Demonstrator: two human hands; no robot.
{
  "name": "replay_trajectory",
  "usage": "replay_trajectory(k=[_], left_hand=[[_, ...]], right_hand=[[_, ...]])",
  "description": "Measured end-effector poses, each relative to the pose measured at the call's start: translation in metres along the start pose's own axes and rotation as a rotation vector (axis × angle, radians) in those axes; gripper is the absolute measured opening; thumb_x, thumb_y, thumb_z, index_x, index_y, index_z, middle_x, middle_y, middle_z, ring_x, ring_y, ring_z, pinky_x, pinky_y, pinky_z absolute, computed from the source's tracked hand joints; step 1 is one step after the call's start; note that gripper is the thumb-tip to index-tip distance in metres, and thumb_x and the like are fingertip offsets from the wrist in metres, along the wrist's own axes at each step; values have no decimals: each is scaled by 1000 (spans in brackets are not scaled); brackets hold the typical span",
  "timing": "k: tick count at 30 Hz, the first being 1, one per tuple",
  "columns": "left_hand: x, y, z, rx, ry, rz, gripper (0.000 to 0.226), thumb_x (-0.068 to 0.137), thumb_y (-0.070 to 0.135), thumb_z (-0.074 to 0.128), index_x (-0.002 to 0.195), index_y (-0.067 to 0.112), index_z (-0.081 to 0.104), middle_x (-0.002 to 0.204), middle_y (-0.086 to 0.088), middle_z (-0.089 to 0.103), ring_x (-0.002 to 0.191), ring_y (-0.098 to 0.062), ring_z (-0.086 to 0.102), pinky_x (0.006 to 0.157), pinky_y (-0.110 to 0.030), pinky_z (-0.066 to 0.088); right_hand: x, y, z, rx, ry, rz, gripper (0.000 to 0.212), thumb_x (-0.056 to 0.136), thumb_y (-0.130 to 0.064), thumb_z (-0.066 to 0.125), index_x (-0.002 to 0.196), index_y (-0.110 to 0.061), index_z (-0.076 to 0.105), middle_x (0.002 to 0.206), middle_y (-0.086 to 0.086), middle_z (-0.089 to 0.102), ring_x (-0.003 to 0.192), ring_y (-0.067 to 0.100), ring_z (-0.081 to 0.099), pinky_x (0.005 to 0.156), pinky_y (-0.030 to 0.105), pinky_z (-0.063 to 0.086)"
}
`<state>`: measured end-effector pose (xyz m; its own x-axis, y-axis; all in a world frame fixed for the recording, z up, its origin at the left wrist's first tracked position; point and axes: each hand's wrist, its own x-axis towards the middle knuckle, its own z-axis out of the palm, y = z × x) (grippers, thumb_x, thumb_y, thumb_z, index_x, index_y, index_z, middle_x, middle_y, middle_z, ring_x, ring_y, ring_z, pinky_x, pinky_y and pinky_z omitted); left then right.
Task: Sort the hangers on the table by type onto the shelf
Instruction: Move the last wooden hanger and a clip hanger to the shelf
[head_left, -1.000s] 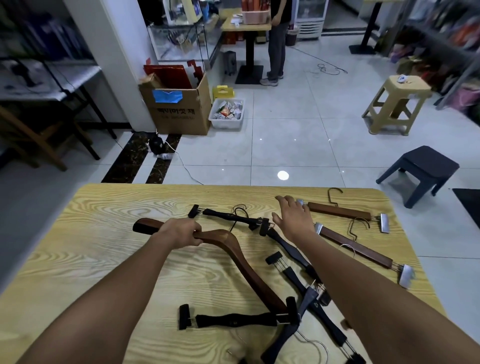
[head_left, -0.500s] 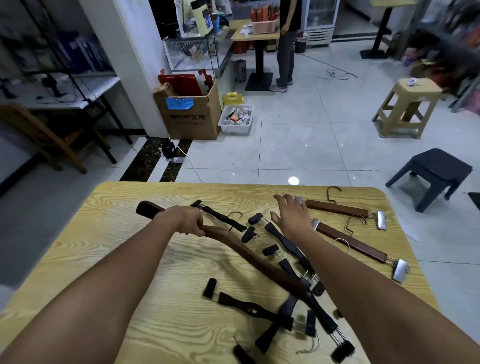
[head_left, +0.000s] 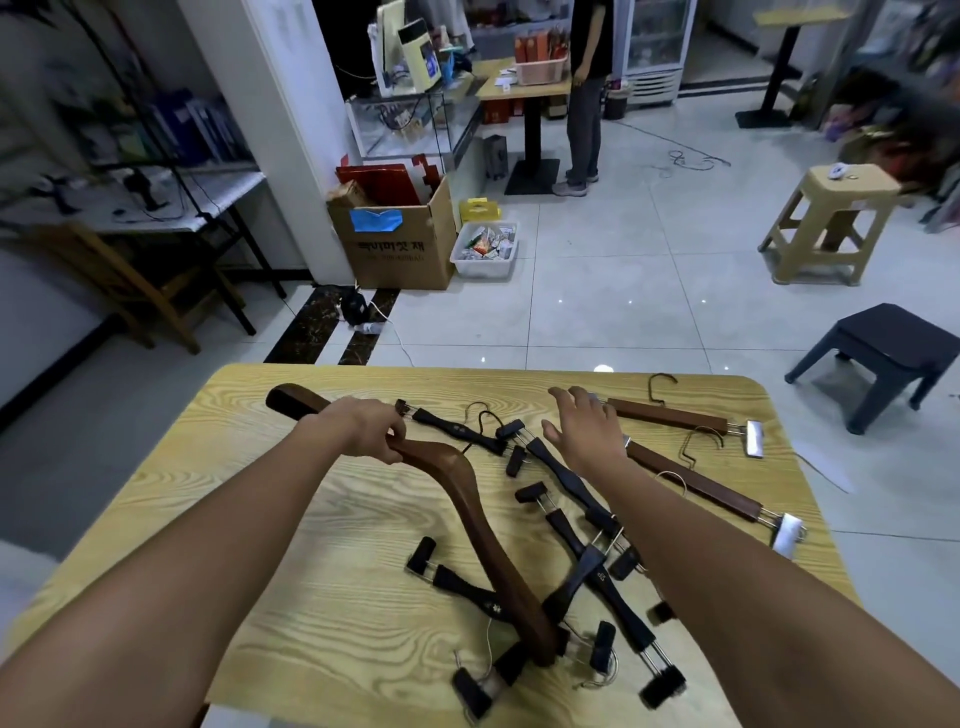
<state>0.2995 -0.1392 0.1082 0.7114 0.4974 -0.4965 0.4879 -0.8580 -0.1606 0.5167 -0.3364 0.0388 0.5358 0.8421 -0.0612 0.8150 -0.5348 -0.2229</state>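
Observation:
My left hand (head_left: 370, 429) grips the left arm of a large brown wooden coat hanger (head_left: 470, 514), whose far end lies over a pile of several black clip hangers (head_left: 582, 525) on the yellow wooden table (head_left: 291, 561). My right hand (head_left: 589, 434) is open, its fingers spread, and reaches over the left ends of two brown wooden clip hangers: the rear brown clip hanger (head_left: 670, 417) and the front brown clip hanger (head_left: 701, 486). Whether the right hand touches them I cannot tell.
Beyond the table on the tiled floor stand a cardboard box (head_left: 397, 244), a white bin (head_left: 485, 250), a beige stool (head_left: 831, 223) and a dark stool (head_left: 883, 358). A person (head_left: 584, 93) stands by a far table. A black shelf rack (head_left: 171, 171) stands at the left.
The brown coat hanger has shifted in my left hand, and its far end has dragged the black clip hangers about. My right hand has stayed over the brown clip hangers' ends.

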Motion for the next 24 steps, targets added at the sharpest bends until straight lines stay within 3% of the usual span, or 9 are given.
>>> replay_trajectory(k=[10, 17, 24], left_hand=[[-56, -30, 44, -107, 189, -232, 20, 85, 51, 58, 81, 32, 57, 76, 11, 58, 73, -13, 52, 53, -26, 29], [-91, -71, 86, -178, 299, -433, 24, 88, 51, 55, 95, 28, 57, 84, 6, 63, 81, -19, 60, 61, -28, 36], [-95, -109, 120, -284, 392, -506, 18, 87, 49, 58, 91, 32, 61, 84, 8, 67, 82, -18, 62, 59, -28, 34]], right_hand=[[-7, -16, 3, -39, -26, -72, 55, 101, -42, 36, 149, -18, 23, 150, 13, 32, 134, 35, 36, 110, 45, 27], [6, -44, 17, -66, -57, -127, 53, 102, -38, 37, 148, -18, 24, 149, 12, 33, 132, 33, 38, 110, 44, 26], [31, -74, 42, -121, -127, -156, 54, 101, -39, 37, 148, -15, 24, 148, 12, 33, 133, 32, 37, 110, 43, 26]])
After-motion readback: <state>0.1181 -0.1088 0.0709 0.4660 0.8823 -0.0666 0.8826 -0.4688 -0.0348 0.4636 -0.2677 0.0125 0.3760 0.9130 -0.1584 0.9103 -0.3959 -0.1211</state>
